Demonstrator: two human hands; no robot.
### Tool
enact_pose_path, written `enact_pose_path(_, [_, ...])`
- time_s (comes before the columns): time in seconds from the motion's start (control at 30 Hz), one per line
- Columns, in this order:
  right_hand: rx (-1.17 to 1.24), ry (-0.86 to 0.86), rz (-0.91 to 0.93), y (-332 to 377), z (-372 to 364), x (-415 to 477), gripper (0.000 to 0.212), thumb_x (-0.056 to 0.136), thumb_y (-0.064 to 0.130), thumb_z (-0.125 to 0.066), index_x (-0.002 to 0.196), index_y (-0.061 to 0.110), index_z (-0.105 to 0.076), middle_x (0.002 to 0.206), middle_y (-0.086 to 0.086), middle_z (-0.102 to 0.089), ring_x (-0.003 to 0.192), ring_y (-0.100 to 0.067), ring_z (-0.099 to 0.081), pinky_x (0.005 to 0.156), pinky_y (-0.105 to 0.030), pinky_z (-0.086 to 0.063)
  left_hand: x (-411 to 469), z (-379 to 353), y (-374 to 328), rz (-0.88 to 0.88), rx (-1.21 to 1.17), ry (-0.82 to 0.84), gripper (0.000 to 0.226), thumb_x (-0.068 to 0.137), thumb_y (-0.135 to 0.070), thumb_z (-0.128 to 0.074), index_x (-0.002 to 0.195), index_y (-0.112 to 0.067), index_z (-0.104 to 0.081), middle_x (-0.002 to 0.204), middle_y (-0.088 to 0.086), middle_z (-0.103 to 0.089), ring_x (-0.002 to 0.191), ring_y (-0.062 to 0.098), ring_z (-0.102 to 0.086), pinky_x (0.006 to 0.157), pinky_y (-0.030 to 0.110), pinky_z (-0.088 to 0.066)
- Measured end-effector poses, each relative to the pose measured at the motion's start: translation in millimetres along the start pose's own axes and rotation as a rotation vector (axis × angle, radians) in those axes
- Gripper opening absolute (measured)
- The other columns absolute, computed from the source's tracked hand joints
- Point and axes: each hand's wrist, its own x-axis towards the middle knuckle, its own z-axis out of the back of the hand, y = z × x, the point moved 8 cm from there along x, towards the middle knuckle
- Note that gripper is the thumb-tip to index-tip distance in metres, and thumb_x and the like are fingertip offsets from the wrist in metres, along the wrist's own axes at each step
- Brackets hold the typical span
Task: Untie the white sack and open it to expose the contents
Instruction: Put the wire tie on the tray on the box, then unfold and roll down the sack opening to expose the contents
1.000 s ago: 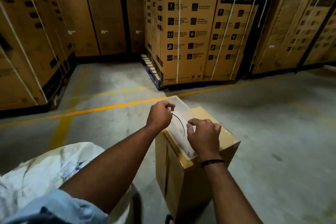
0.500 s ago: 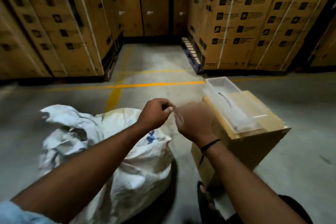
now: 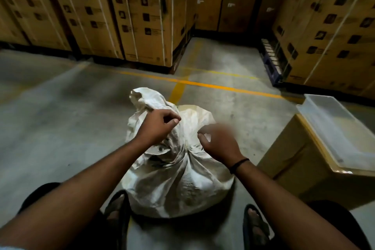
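Observation:
The white woven sack (image 3: 182,184) stands on the concrete floor between my feet. Its neck is still bunched together at the middle, and the loose top flap sticks up at the far left. My left hand (image 3: 157,128) lies on that bunched top with the fingers curled and pinched at the fabric. My right hand (image 3: 220,143) hovers just right of the neck, blurred by motion, fingers curled. The sack's contents are hidden.
A cardboard box (image 3: 300,170) with a clear plastic tray (image 3: 343,134) on top stands close on the right. Tall stacks of strapped cartons (image 3: 142,10) wall in the far side. A yellow line (image 3: 213,85) crosses the floor. My sandalled feet (image 3: 116,211) flank the sack.
My view swung left from the box and tray to the sack, which now sits centred. Both hands came away from the tray and dropped onto the sack's top.

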Motion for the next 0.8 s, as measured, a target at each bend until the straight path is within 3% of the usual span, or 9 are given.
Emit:
enact_pose_path(0.13, [0.101, 0.074, -0.022, 22, -33, 7, 0.019, 0.084, 0.036, -0.060, 0.090, 0.028, -0.075, 0.095, 0.013, -0.075, 0.094, -0.014, -0.066, 0.090, -0.041, -0.048, -19, 29, 54, 0.164, 0.053, -0.226, 0.013, 0.085, -0.018, -0.072, 0.095, -0.025, -0.079, 0.097, -0.008, -0.075, 0.089, 0.009, -0.069, 0.082, 0.023, -0.052])
enact_pose_path(0.2, [0.118, 0.098, -0.008, 27, -47, 4, 0.021, 0.083, 0.037, -0.059, 0.095, 0.029, -0.074, 0.094, 0.012, -0.075, 0.093, -0.013, -0.066, 0.087, -0.042, -0.051, -17, 27, 62, 0.196, 0.136, -0.287, 0.019, 0.081, -0.021, -0.073, 0.099, -0.026, -0.076, 0.112, -0.003, -0.069, 0.104, 0.019, -0.065, 0.092, 0.031, -0.052])
enact_pose_path(0.33, [0.190, 0.124, 0.044, 44, -65, 8, 0.036, 0.085, 0.029, -0.066, 0.121, 0.033, -0.064, 0.103, 0.009, -0.070, 0.097, -0.013, -0.063, 0.088, -0.037, -0.052, -10, 21, 96, 0.455, 0.222, -0.225, 0.063, 0.079, -0.039, -0.075, 0.135, -0.022, -0.053, 0.145, 0.012, -0.047, 0.132, 0.036, -0.048, 0.107, 0.044, -0.044])
enact_pose_path(0.4, [0.217, 0.116, 0.077, 53, -68, 18, 0.049, 0.085, 0.025, -0.067, 0.132, 0.031, -0.056, 0.113, 0.004, -0.067, 0.103, -0.015, -0.062, 0.091, -0.036, -0.052, -8, 16, 117, 0.590, 0.187, -0.180, 0.088, 0.075, -0.046, -0.079, 0.146, -0.017, -0.036, 0.150, 0.018, -0.039, 0.134, 0.041, -0.045, 0.108, 0.047, -0.042])
enact_pose_path(0.5, [0.251, 0.085, 0.102, 57, -69, 29, 0.062, 0.086, 0.025, -0.065, 0.144, 0.024, -0.043, 0.134, -0.001, -0.056, 0.120, -0.019, -0.055, 0.104, -0.033, -0.045, 1, 17, 123, 0.588, 0.110, -0.271, 0.100, 0.071, -0.044, -0.082, 0.149, -0.014, -0.028, 0.147, 0.018, -0.039, 0.130, 0.040, -0.048, 0.103, 0.047, -0.046])
enact_pose_path(0.57, [0.245, 0.043, 0.136, 60, -66, 35, 0.068, 0.087, 0.026, -0.064, 0.149, 0.020, -0.036, 0.147, -0.002, -0.043, 0.135, -0.017, -0.044, 0.114, -0.025, -0.033, 12, 17, 117, 0.517, 0.063, -0.297, 0.089, 0.072, -0.041, -0.081, 0.145, -0.014, -0.037, 0.143, 0.015, -0.049, 0.126, 0.036, -0.053, 0.099, 0.042, -0.048])
enact_pose_path(0.67, [0.294, 0.028, 0.197, 67, -62, 42, 0.073, 0.092, 0.022, -0.063, 0.155, 0.016, -0.026, 0.163, 0.000, -0.021, 0.150, -0.007, -0.021, 0.119, -0.016, -0.016, 27, 14, 109, 0.392, 0.050, -0.244, 0.048, 0.075, -0.037, -0.079, 0.117, -0.014, -0.067, 0.117, 0.009, -0.069, 0.105, 0.028, -0.065, 0.082, 0.031, -0.049])
enact_pose_path(0.73, [0.284, 0.008, 0.264, 71, -58, 40, 0.073, 0.094, 0.018, -0.062, 0.156, 0.013, -0.023, 0.165, -0.001, -0.014, 0.151, -0.007, -0.016, 0.120, -0.018, -0.017, 30, 12, 102, 0.319, 0.057, -0.184, 0.039, 0.078, -0.034, -0.080, 0.111, -0.013, -0.072, 0.107, 0.008, -0.071, 0.095, 0.024, -0.066, 0.077, 0.028, -0.048])
enact_pose_path(0.8, [0.184, -0.023, 0.383, 76, -51, 34, 0.074, 0.092, 0.013, -0.062, 0.156, 0.008, -0.024, 0.165, -0.008, -0.013, 0.152, -0.016, -0.018, 0.121, -0.031, -0.026, 32, 9, 90, 0.226, 0.073, -0.121, 0.037, 0.078, -0.035, -0.080, 0.110, -0.017, -0.072, 0.107, 0.008, -0.068, 0.096, 0.023, -0.066, 0.082, 0.031, -0.052])
